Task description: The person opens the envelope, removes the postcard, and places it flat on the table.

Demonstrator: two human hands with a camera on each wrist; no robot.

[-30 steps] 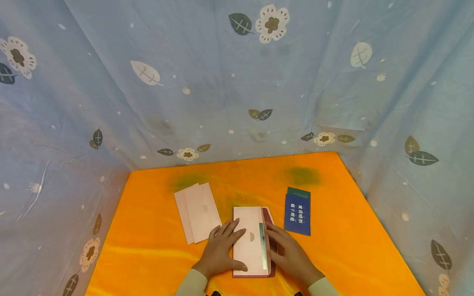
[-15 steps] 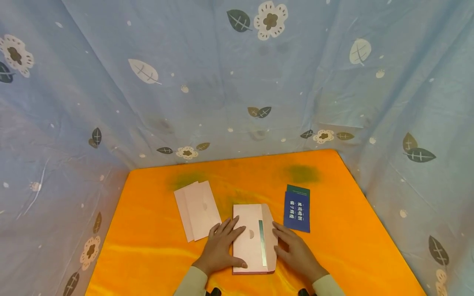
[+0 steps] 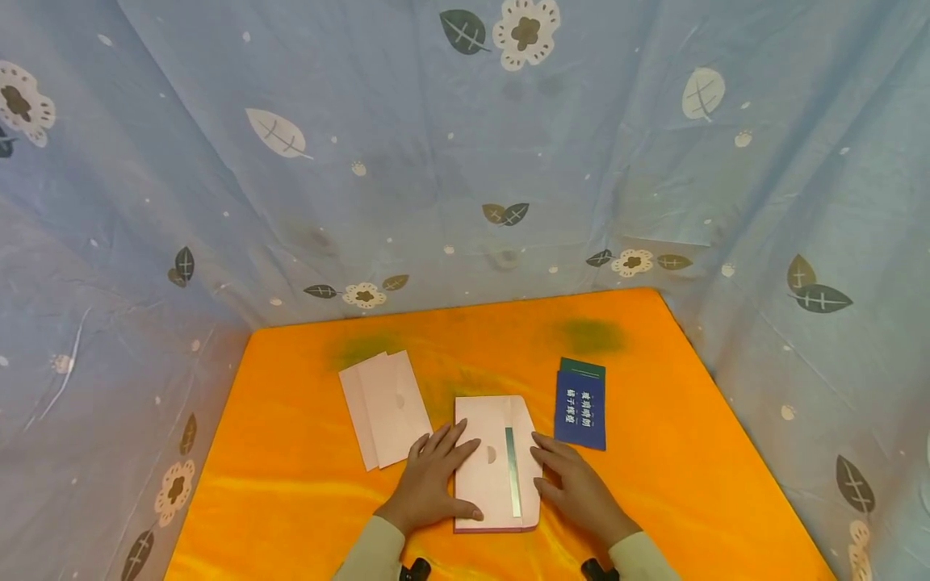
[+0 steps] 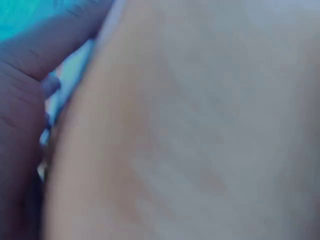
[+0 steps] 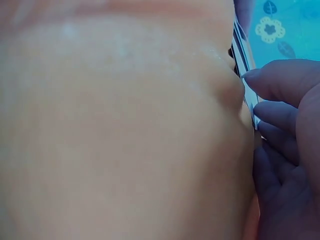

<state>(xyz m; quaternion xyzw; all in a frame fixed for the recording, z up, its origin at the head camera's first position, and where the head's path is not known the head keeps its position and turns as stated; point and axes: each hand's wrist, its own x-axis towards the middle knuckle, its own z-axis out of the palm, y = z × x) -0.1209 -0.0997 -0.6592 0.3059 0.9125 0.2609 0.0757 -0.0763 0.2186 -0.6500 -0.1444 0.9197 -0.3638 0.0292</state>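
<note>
In the head view, a pale pink envelope (image 3: 479,484) lies upright on the orange cloth, its flap (image 3: 529,468) spread flat to the right. A narrow green, shiny strip (image 3: 513,472) shows beside the flap's fold, and a thin dark red edge runs along the bottom. My left hand (image 3: 430,482) rests on the envelope's left side, fingers spread and thumb near the bottom. At the flap's right edge, the fingertips and thumb of my right hand (image 3: 577,488) touch it, fingers loosely bent. Skin fills most of both wrist views; the right one shows fingers (image 5: 280,82) at a pale paper edge.
Two pale pink envelopes (image 3: 395,411) overlap to the left, close to my left hand. A blue card (image 3: 580,411) with white characters lies over a green card (image 3: 584,368) on the right. Blue flowered curtains (image 3: 450,161) enclose the orange cloth (image 3: 291,436) at the back and sides.
The flap has come down flat to the right, covering the dark red area seen beneath it earlier. My right hand has shifted slightly right; the left hand stays on the envelope.
</note>
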